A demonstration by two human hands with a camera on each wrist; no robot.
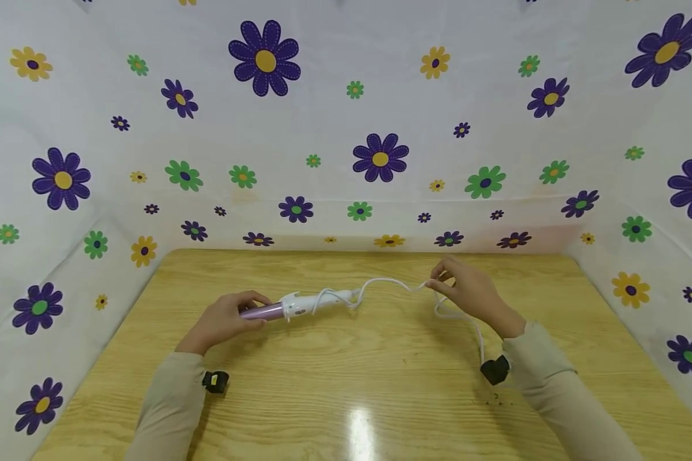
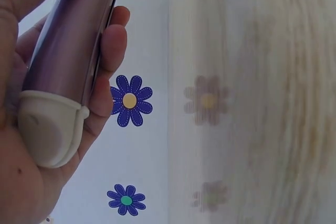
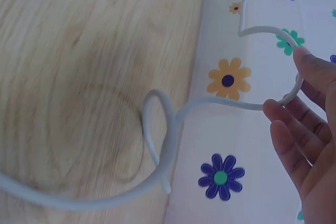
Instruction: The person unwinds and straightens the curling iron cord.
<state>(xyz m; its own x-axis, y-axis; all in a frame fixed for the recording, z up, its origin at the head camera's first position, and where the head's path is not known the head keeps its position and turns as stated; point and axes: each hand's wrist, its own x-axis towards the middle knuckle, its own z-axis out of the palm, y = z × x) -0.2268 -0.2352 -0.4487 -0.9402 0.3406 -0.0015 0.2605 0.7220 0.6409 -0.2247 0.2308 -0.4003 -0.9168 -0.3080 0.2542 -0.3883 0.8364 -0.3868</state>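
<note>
My left hand (image 1: 222,320) grips a curling iron by its purple barrel (image 1: 270,312). The white handle (image 1: 323,301) points right and slightly away, with a turn of white cord looped around it. Close up in the left wrist view, the barrel's cream end cap (image 2: 50,127) lies against my palm, fingers curled round the metal. Over the right part of the table, my right hand (image 1: 469,291) pinches the white cord (image 1: 389,280) between thumb and fingertips. From there the cord hangs in a loop (image 3: 157,135) and runs down past the wrist, where the forearm hides its end.
Beneath both hands is a wood-grain table (image 1: 323,384). A white cloth (image 1: 323,115) printed with purple, green and yellow flowers rises behind it and along both sides. Small dark specks (image 1: 496,400) lie below the right wrist. Each wrist wears a black camera (image 1: 216,382).
</note>
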